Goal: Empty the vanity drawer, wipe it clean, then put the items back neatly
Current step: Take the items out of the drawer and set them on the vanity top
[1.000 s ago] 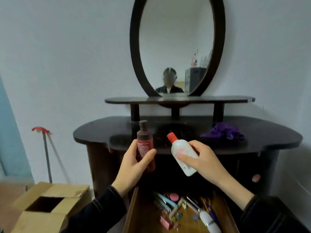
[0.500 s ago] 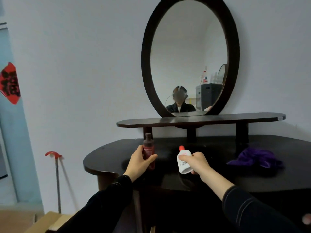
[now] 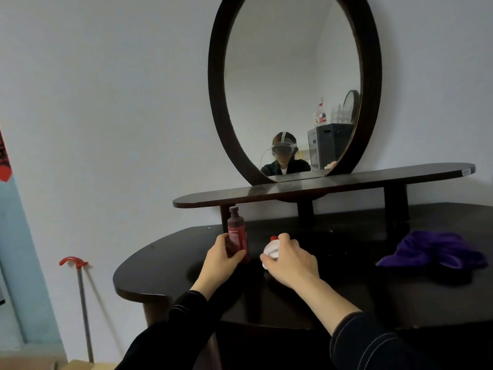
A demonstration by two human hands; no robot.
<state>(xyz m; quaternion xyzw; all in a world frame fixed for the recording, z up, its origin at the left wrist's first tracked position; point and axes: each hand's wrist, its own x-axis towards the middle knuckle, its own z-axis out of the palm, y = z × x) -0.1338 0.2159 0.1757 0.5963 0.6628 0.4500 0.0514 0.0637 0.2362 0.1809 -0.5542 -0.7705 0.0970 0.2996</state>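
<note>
My left hand point(image 3: 217, 259) fingers grasp the upright dark-red plastic bottle point(image 3: 237, 236) on the dark wooden counter point(image 3: 160, 265); my right hand point(image 3: 289, 259) fingers clench the white red-capped bottle point(image 3: 271, 251).

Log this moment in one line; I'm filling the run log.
phase: emptying drawer | left hand: holds dark red bottle | right hand: holds white bottle | over: vanity top

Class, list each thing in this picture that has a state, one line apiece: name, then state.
Red bottle: upright, capped, gripped by the left hand.
White bottle: red cap on, tilted, held by the right hand.
Purple cloth: crumpled, lying on the vanity top.
Mirror: upright, reflecting the person.
</note>
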